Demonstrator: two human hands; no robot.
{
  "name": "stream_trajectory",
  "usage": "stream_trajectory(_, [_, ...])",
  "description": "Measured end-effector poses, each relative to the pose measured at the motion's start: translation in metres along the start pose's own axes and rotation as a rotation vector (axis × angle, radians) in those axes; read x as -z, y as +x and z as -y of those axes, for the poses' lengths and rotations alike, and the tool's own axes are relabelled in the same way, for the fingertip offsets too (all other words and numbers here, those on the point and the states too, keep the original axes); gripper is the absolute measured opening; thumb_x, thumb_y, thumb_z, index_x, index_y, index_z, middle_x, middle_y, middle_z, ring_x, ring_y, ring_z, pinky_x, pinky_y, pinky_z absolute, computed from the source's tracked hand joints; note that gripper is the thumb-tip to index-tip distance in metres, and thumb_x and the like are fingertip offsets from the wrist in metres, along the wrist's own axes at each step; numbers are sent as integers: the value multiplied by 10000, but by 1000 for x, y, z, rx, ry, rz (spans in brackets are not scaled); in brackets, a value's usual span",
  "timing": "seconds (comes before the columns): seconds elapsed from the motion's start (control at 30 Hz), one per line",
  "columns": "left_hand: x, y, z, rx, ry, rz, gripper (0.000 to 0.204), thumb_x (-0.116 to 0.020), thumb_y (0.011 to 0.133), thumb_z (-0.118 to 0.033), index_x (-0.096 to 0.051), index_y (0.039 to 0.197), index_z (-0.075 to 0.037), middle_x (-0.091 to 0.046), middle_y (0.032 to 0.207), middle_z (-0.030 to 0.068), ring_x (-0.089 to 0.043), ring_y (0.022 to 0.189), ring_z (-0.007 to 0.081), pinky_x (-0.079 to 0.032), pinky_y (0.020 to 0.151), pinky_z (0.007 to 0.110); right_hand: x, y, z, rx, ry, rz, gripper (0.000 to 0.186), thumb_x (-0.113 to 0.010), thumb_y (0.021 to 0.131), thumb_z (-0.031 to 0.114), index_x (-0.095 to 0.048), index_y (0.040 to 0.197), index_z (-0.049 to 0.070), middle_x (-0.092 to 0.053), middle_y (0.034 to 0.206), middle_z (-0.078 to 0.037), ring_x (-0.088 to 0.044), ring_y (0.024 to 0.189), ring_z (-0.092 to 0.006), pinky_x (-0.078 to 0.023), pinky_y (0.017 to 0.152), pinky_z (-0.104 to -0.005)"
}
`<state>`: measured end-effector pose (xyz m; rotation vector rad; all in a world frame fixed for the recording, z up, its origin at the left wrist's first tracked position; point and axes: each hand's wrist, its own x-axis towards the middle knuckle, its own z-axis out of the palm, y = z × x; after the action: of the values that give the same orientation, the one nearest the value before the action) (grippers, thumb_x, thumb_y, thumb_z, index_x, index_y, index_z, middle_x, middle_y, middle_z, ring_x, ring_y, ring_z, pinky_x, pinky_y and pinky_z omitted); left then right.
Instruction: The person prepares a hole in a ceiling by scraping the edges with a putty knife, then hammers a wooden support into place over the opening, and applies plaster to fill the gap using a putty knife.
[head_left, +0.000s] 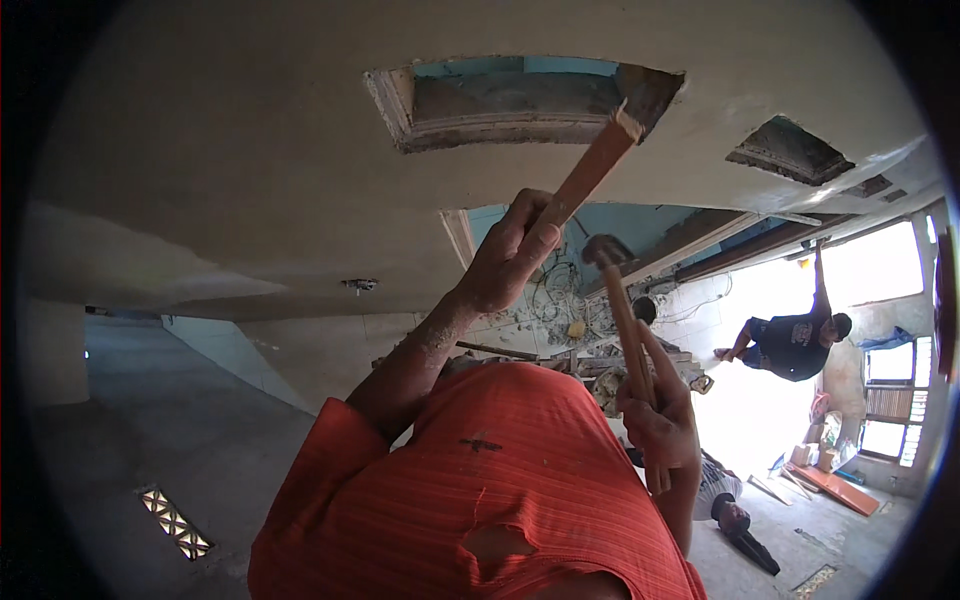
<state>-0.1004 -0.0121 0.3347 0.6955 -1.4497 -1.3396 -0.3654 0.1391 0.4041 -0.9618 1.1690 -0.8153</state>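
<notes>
from my remote seat i see the left hand [510,255] closed around a wooden strip [595,172] that slants up across a recessed opening [500,130] in view, though i can't tell whether its splintered end touches. the right hand [660,425] grips a hammer [628,345] by its handle, head near the left knuckles, so i worry a glancing swing could catch them, or a hard blow split the frayed wood.

My left hand [508,258] grips a wooden strip [595,172] above the frame's centre; lower right of it, my right hand [662,425] holds a wooden-handled hammer [626,325]. A rectangular opening [500,130] shows at upper centre, a dark-clothed person [797,342] at right.
</notes>
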Motion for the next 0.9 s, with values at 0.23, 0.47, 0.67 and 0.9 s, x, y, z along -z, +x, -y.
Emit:
stream_trajectory(0.23, [-4, -10, 14, 22, 228, 24, 337, -467, 1108, -374, -503, 1201, -52, -510, 937, 29, -554, 834, 98, -495, 727, 284, 7, 13, 8, -159, -109, 205, 839, -614, 846, -9, -315, 1627, 56, -581, 777, 11, -532, 618, -66, -438, 562, -236])
stream_trajectory(0.47, [6, -25, 17, 10, 154, 66, 310, -512, 1103, -313, -501, 1216, -24, -537, 971, 49, -631, 903, 103, -546, 687, 285, 10, 24, 1, -182, 200, 342, 893, -616, 841, 1, -220, 1642, 27, -663, 760, -97, -562, 509, -106, -426, 448, -222])
stream_trajectory(0.67, [6, -29, 39, 58, 183, 66, 289, -486, 1111, -317, -500, 1182, -37, -572, 1014, 55, -621, 826, 121, -541, 671, 302, 25, 18, 6, -104, 165, 400, 746, -585, 908, 9, -326, 1608, 18, -578, 727, -26, -570, 565, -107, -448, 498, -249])
stream_trajectory(0.9, [-20, -46, 82, 311, -317, -287, 426, -500, 1067, -494, -498, 1195, -88, -567, 905, 50, -612, 685, 153, -557, 598, 320, 30, 45, 7, 171, 182, 620, 479, -668, 973, 430, -627, 1211, 17, -568, 897, -19, -561, 770, -101, -455, 681, -269])
